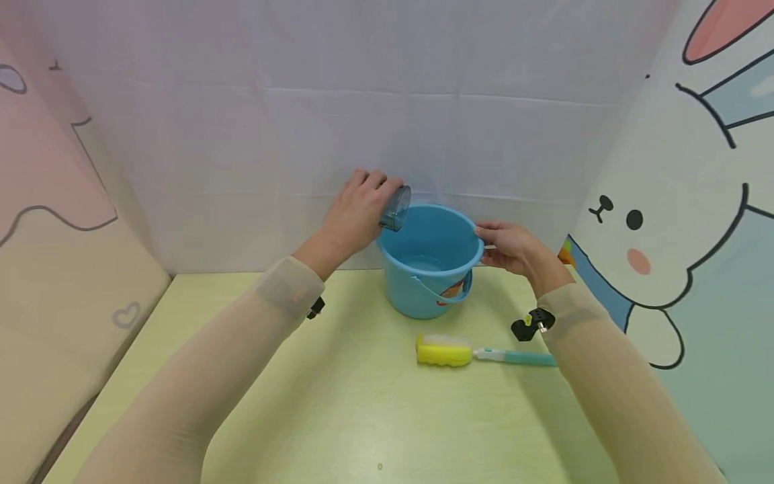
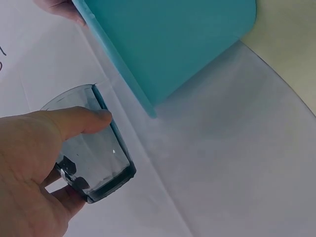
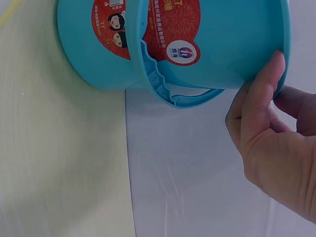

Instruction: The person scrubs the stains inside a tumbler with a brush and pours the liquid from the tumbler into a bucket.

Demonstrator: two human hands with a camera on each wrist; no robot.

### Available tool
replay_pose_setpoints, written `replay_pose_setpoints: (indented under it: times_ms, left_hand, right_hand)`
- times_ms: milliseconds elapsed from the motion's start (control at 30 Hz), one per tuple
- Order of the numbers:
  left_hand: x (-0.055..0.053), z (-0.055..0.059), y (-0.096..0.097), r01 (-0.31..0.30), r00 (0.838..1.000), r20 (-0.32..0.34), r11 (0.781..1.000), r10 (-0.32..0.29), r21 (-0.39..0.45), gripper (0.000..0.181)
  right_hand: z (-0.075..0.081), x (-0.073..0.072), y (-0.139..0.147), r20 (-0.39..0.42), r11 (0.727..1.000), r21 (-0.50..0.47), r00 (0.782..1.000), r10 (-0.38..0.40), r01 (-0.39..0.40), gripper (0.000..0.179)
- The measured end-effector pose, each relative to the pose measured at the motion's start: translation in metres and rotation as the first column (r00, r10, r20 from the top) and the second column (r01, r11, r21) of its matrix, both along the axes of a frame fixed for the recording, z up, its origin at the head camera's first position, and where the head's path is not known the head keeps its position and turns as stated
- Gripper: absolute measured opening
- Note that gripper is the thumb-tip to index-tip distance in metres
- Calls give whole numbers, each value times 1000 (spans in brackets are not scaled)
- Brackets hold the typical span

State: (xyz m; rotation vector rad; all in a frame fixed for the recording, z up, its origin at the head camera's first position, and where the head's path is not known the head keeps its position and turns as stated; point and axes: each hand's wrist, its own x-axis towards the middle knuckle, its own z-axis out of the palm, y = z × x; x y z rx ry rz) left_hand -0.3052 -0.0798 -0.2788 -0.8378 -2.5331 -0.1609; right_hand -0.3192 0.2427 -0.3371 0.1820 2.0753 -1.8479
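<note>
My left hand grips a clear dark-tinted cup, tilted with its mouth toward the bucket, at the left side of the bucket's rim. In the left wrist view the thumb lies along the side of the cup and the fingers wrap behind it. The blue plastic bucket stands upright near the back of the table, its handle hanging down in front. At the rim's right side, my right hand pinches the edge. The right wrist view shows a red label on the bucket's wall.
A cleaning brush with a yellow and white sponge head and a teal handle lies in front of the bucket. White cloth hangs behind the pale table. Printed cartoon panels stand at both sides.
</note>
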Motion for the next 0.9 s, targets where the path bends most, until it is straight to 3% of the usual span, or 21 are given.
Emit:
replay_pose_setpoints:
  times_ms: [500,900]
  left_hand:
    - [2,0,3,-9,1000,15,1000,9,-22,63]
    - [-1,-4,4,14,1000,-27,998,-16,-54,55]
  right_hand:
    - [1,0,1,9,1000,-7,1000,-4,4,54]
    - [-1,-2,1,8,1000,-5,1000,-18,18,52]
